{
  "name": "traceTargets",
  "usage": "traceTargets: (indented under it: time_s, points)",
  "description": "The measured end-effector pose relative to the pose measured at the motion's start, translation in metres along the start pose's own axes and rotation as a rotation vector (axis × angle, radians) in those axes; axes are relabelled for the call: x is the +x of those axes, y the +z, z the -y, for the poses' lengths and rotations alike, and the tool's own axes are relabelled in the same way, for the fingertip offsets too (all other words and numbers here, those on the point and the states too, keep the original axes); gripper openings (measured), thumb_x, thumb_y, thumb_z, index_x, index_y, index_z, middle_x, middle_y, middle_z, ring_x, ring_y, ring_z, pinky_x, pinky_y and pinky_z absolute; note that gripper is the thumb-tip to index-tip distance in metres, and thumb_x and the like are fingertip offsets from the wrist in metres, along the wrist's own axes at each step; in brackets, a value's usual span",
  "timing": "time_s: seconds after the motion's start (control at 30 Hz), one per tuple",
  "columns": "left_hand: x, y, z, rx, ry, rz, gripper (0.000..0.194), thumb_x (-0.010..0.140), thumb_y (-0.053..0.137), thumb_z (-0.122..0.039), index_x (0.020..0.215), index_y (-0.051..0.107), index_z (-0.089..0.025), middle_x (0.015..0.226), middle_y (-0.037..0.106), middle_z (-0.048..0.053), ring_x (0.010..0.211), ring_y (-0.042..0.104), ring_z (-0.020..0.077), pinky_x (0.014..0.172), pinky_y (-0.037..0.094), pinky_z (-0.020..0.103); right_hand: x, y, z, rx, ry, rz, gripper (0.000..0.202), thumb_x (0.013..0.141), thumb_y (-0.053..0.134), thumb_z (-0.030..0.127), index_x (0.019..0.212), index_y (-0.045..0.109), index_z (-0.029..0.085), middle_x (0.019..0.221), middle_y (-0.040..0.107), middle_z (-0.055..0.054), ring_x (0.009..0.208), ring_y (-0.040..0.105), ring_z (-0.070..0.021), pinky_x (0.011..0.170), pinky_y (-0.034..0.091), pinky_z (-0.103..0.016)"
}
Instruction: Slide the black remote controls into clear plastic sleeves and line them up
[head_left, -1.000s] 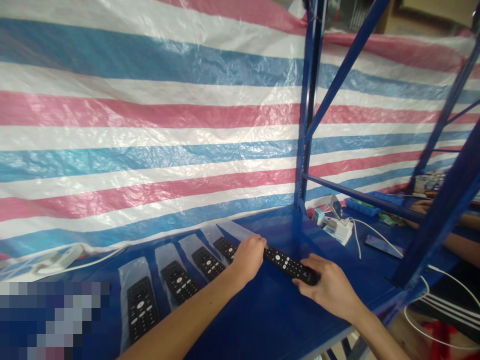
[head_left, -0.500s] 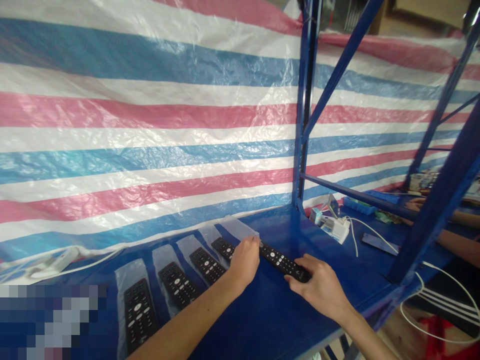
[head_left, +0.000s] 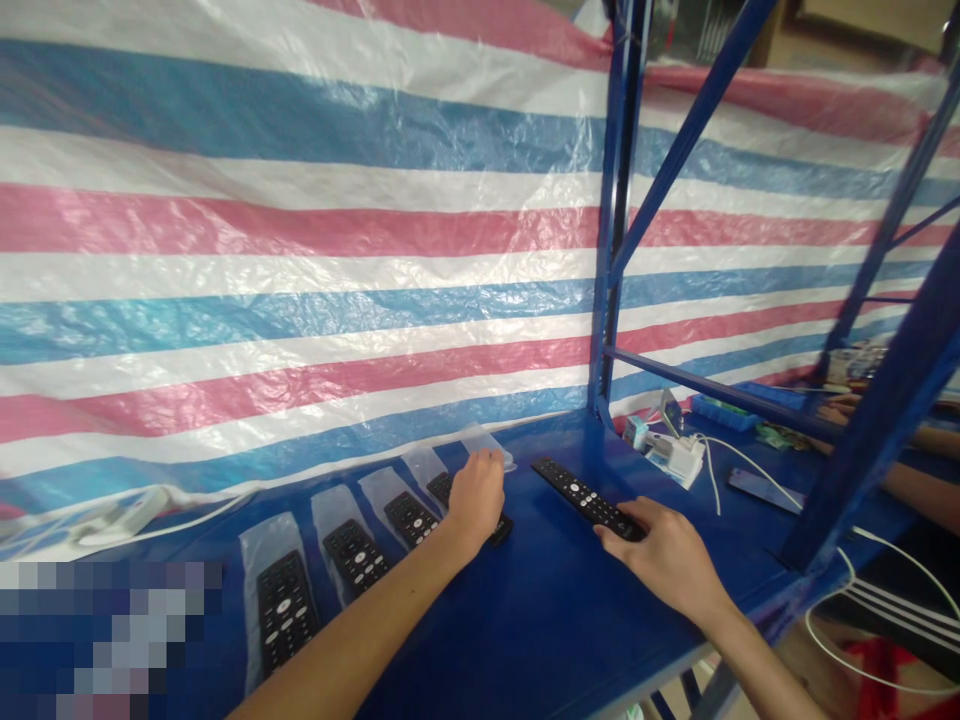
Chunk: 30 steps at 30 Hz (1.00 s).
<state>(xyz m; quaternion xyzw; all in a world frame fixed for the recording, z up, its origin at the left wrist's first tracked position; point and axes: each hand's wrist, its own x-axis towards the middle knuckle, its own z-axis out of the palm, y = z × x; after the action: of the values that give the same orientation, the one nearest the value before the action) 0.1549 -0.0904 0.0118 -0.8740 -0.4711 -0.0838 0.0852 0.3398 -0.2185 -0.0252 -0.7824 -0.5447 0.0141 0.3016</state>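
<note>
My right hand (head_left: pixel 664 550) is closed on the near end of a black remote control (head_left: pixel 577 490), whose far end points up and left over the blue tabletop. My left hand (head_left: pixel 478 500) is closed on a clear plastic sleeve (head_left: pixel 480 437); most of that sleeve hides behind the fingers. The remote's far end is apart from the sleeve. To the left, several remotes lie in a row in clear sleeves, among them a near one (head_left: pixel 285 607), a second (head_left: pixel 354 553) and a third (head_left: pixel 411 517). Another sleeved remote (head_left: pixel 439 486) is partly covered by my left hand.
Blue metal posts (head_left: pixel 616 230) and a striped plastic sheet (head_left: pixel 300 260) bound the table's back. At right lie a white power strip (head_left: pixel 679 460), a phone (head_left: pixel 761 488), cables and a blue tray (head_left: pixel 724 412). Another person's arm (head_left: pixel 919 490) reaches in there.
The remote in my right hand has moved a little right, away from the sleeve. My left hand has shifted slightly left and up, and less of its sleeve shows.
</note>
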Motion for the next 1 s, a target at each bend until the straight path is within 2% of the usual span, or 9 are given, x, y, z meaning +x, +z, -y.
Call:
traceTargets:
  time_s: [0.13, 0.27, 0.33, 0.4, 0.5, 0.57, 0.7, 0.83, 1.0]
  points:
    - [0.000, -0.003, -0.002, -0.014, 0.041, 0.004, 0.028, 0.087, 0.038, -0.009, 0.106, 0.058, -0.015, 0.102, 0.060, 0.011, 0.100, 0.057, 0.0221, 0.081, 0.048, 0.031, 0.018, -0.003, 0.000, -0.201, 0.111, 0.041, 0.030, 0.077, 0.056, 0.049, 0.083, 0.069, 0.022, 0.088, 0.069, -0.005, 0.078, 0.066, -0.0231, 0.060, 0.041, -0.028]
    - [-0.003, -0.008, -0.005, -0.041, 0.083, 0.024, 0.026, 0.088, 0.039, -0.012, 0.103, 0.060, -0.016, 0.099, 0.061, 0.010, 0.097, 0.059, 0.0213, 0.083, 0.047, 0.032, 0.026, -0.003, 0.016, -0.369, 0.128, 0.096, 0.036, 0.083, 0.052, 0.049, 0.087, 0.066, 0.016, 0.089, 0.068, -0.012, 0.080, 0.067, -0.0280, 0.060, 0.041, -0.031]
    - [-0.006, -0.010, -0.006, -0.051, 0.131, 0.011, 0.026, 0.089, 0.037, -0.013, 0.101, 0.060, -0.016, 0.098, 0.061, 0.010, 0.096, 0.060, 0.0210, 0.083, 0.047, 0.032, 0.026, -0.004, 0.030, -0.367, 0.054, 0.043, 0.041, 0.085, 0.048, 0.052, 0.093, 0.063, 0.015, 0.092, 0.067, -0.013, 0.080, 0.067, -0.0272, 0.059, 0.041, -0.031]
    - [-0.010, -0.012, -0.009, -0.059, 0.180, -0.001, 0.027, 0.090, 0.036, -0.013, 0.099, 0.060, -0.016, 0.097, 0.061, 0.009, 0.096, 0.059, 0.0204, 0.083, 0.048, 0.031, 0.027, -0.003, 0.045, -0.285, -0.084, 0.012, 0.042, 0.086, 0.048, 0.053, 0.102, 0.060, 0.016, 0.096, 0.066, -0.010, 0.080, 0.067, -0.0238, 0.060, 0.041, -0.029]
    - [-0.017, -0.015, -0.014, -0.052, 0.225, -0.008, 0.025, 0.090, 0.037, -0.013, 0.097, 0.060, -0.017, 0.096, 0.060, 0.008, 0.097, 0.058, 0.0204, 0.081, 0.049, 0.031, 0.031, 0.001, 0.066, -0.197, -0.274, 0.052, 0.031, 0.087, 0.051, 0.042, 0.109, 0.057, 0.020, 0.095, 0.067, -0.006, 0.082, 0.066, -0.0192, 0.062, 0.039, -0.026]
    - [-0.023, -0.018, -0.017, -0.032, 0.237, -0.006, 0.024, 0.088, 0.039, -0.011, 0.099, 0.059, -0.017, 0.096, 0.060, 0.008, 0.097, 0.058, 0.0207, 0.080, 0.050, 0.031, 0.035, 0.006, 0.075, -0.224, -0.338, 0.071, 0.021, 0.087, 0.052, 0.034, 0.100, 0.059, 0.020, 0.091, 0.068, -0.005, 0.081, 0.065, -0.0189, 0.061, 0.037, -0.025]
    - [-0.032, -0.024, -0.021, 0.020, 0.186, 0.015, 0.026, 0.084, 0.041, -0.005, 0.102, 0.057, -0.016, 0.100, 0.058, 0.009, 0.098, 0.057, 0.0212, 0.078, 0.051, 0.030, 0.036, 0.015, 0.082, -0.304, -0.391, 0.043, 0.015, 0.089, 0.046, 0.023, 0.085, 0.060, 0.020, 0.084, 0.069, -0.004, 0.076, 0.066, -0.0186, 0.058, 0.034, -0.026]
    - [-0.036, -0.028, -0.023, 0.038, 0.057, 0.001, 0.025, 0.087, 0.039, -0.006, 0.102, 0.056, -0.016, 0.101, 0.058, 0.010, 0.100, 0.057, 0.0219, 0.077, 0.052, 0.030, 0.032, 0.019, 0.086, -0.330, -0.420, -0.004, 0.017, 0.089, 0.042, 0.018, 0.084, 0.059, 0.019, 0.080, 0.068, -0.005, 0.076, 0.066, -0.0185, 0.058, 0.033, -0.026]
    - [-0.033, -0.027, -0.027, 0.022, -0.025, 0.041, 0.024, 0.090, 0.036, -0.008, 0.104, 0.054, -0.013, 0.096, 0.061, 0.012, 0.094, 0.061, 0.0232, 0.075, 0.053, 0.033, 0.029, 0.017, 0.091, -0.348, -0.428, 0.018, 0.018, 0.090, 0.041, 0.017, 0.084, 0.057, 0.018, 0.079, 0.067, -0.005, 0.074, 0.066, -0.0187, 0.057, 0.033, -0.027]
